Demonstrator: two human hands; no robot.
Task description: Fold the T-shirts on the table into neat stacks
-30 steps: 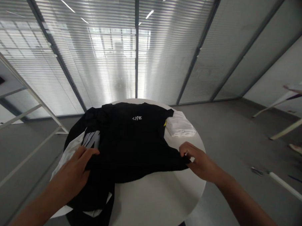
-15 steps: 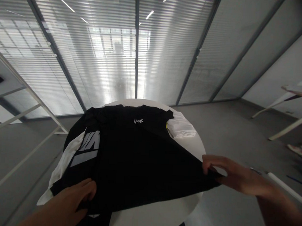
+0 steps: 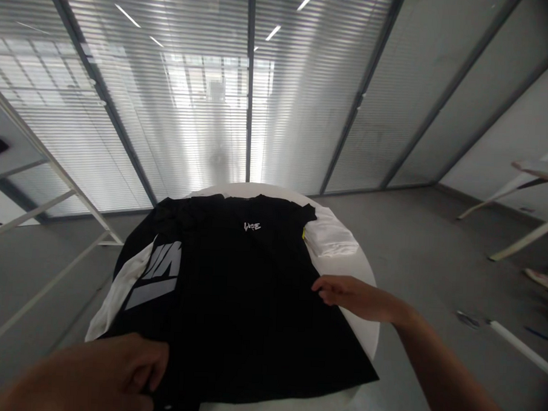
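A black T-shirt (image 3: 251,313) with small white lettering on its chest lies spread over a round white table (image 3: 362,330), collar toward the far side. At its right side edge, my right hand (image 3: 354,297) has its fingers pinched together on the cloth. My left hand (image 3: 130,369) is closed at the shirt's near left corner, fingers curled on the fabric; its fingertips are partly hidden. Beside that hand lies another black garment with a large grey print (image 3: 154,291), partly under the T-shirt. White cloth (image 3: 120,296) shows along its left edge.
A folded white garment (image 3: 331,235) sits at the table's right, with a bit of yellow by the shirt sleeve. A white metal frame (image 3: 70,190) stands on the left. White furniture legs (image 3: 522,237) and a white pole (image 3: 519,346) are at right. Glass panels with blinds (image 3: 287,109) rise behind.
My right hand has let go of the lower right corner and moved up and left to the shirt's side. That corner now lies lower and flatter. My left hand has shifted slightly toward me.
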